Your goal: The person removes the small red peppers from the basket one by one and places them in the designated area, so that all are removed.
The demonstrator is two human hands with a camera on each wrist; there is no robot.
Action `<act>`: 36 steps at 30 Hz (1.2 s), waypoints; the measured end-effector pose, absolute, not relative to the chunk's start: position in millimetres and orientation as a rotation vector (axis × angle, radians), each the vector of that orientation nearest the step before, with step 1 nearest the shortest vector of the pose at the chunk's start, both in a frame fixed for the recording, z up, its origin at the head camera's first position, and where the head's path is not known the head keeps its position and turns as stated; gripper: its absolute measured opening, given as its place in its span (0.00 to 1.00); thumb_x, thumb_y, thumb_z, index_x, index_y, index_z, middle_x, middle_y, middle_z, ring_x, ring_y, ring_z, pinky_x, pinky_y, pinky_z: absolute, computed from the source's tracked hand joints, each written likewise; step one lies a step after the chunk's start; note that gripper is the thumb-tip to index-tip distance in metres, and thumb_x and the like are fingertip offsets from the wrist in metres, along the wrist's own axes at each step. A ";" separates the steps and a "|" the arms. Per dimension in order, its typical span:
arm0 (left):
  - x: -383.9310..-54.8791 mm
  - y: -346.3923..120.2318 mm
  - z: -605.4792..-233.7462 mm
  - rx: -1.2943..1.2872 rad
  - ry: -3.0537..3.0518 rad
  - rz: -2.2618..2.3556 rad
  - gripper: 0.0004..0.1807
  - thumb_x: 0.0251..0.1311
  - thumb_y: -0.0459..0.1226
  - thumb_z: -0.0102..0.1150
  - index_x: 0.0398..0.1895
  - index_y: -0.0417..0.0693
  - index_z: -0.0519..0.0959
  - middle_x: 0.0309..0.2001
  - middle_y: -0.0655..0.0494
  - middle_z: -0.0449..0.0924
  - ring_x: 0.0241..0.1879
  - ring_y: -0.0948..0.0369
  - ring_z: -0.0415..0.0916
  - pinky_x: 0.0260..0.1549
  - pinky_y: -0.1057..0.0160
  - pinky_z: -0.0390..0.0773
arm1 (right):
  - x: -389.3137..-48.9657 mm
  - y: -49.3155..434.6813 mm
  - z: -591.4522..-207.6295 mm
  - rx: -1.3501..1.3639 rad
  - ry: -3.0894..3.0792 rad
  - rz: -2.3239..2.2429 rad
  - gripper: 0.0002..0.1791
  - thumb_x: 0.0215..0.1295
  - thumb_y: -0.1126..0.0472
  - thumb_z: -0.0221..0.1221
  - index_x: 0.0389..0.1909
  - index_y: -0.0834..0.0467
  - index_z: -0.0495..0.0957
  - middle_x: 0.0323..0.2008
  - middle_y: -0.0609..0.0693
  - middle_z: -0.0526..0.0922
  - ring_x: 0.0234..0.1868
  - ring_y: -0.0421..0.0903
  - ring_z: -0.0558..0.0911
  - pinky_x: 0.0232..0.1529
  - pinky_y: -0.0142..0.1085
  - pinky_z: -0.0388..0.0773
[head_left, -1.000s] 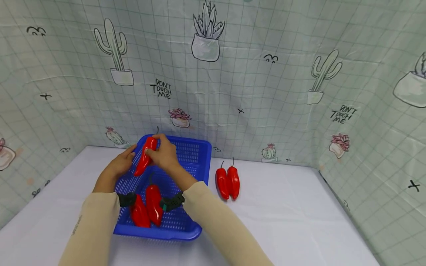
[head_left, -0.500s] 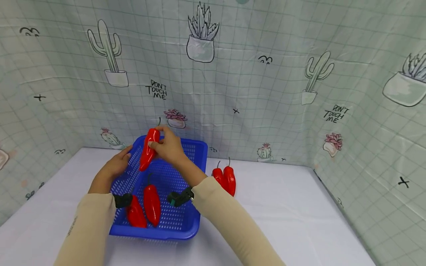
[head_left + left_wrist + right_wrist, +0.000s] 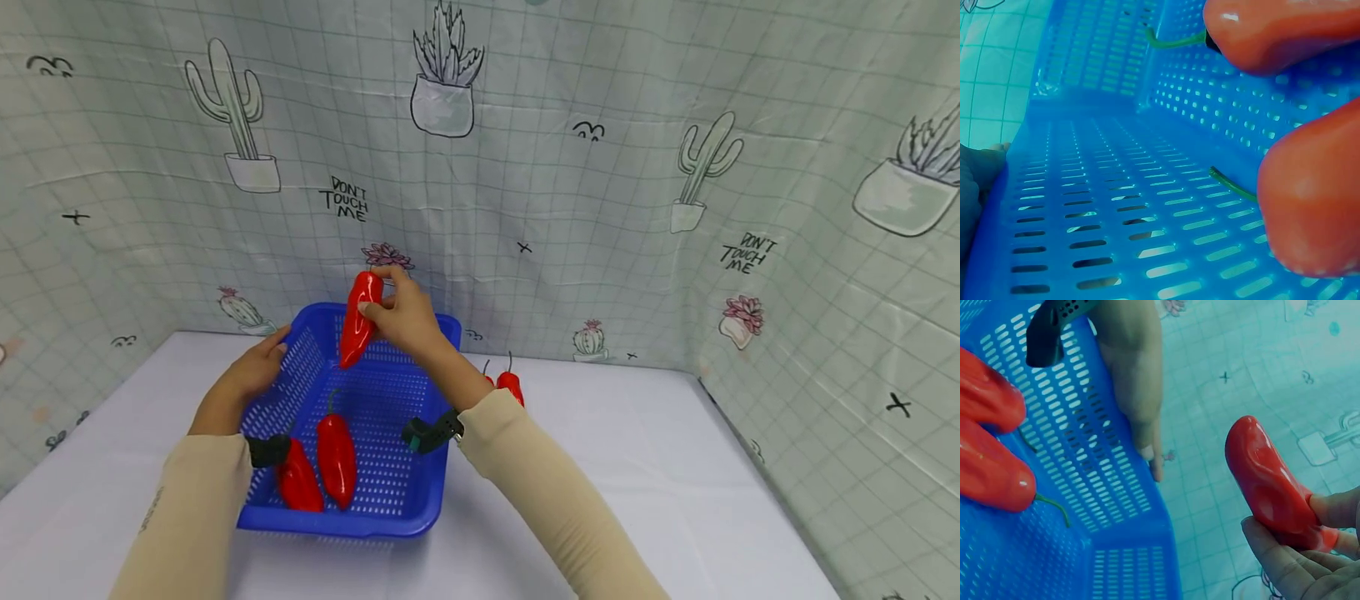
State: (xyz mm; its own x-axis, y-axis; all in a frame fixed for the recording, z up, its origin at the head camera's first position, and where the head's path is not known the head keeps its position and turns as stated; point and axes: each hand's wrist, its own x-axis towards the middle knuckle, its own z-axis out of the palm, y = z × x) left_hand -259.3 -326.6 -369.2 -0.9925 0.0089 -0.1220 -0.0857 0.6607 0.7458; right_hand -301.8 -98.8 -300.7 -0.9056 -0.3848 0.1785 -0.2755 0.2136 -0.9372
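Note:
My right hand (image 3: 408, 321) pinches a red pepper (image 3: 362, 317) between thumb and fingers, above the far part of a blue slotted basket (image 3: 390, 525). In the right wrist view, this pepper (image 3: 1266, 481) slants, its lower end pointing away from the fingers. My left hand (image 3: 251, 371) rests along the outside of the basket's left wall, its fingers fairly straight. Two more peppers lie inside the basket: one near the middle (image 3: 336, 458), the other (image 3: 302, 483) beside it, partly hidden by the left wrist strap. Their green stems (image 3: 1232, 181) show in the left wrist view.
Two more red peppers (image 3: 508, 385) lie on the white table (image 3: 600, 467) right of the basket, mostly hidden behind the right sleeve. A cactus-print grid cloth (image 3: 480, 208) rises behind and along the sides of the table. Dark straps (image 3: 431, 433) circle both wrists.
My right hand has lifted the pepper up and to the right, away from the left hand. The left hand stays at the basket wall. The head view has shifted slightly.

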 end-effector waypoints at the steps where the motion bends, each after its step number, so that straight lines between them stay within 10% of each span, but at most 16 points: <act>1: -259.1 -326.6 -368.9 -0.064 2.755 1.255 0.29 0.78 0.38 0.20 0.76 0.35 0.35 0.73 0.22 0.35 0.71 0.26 0.36 0.67 0.29 0.41 | -302.4 -97.0 -299.9 -0.648 2.371 -1.810 0.28 0.67 0.68 0.60 0.67 0.55 0.66 0.51 0.66 0.81 0.44 0.58 0.86 0.35 0.45 0.86; 36: -258.8 -326.5 -370.6 -0.066 2.715 1.308 0.29 0.78 0.38 0.19 0.76 0.35 0.33 0.72 0.22 0.34 0.71 0.25 0.35 0.67 0.28 0.40 | -333.1 16.5 -329.3 -0.374 2.461 -1.910 0.32 0.65 0.69 0.61 0.71 0.53 0.67 0.56 0.65 0.79 0.49 0.61 0.85 0.35 0.43 0.86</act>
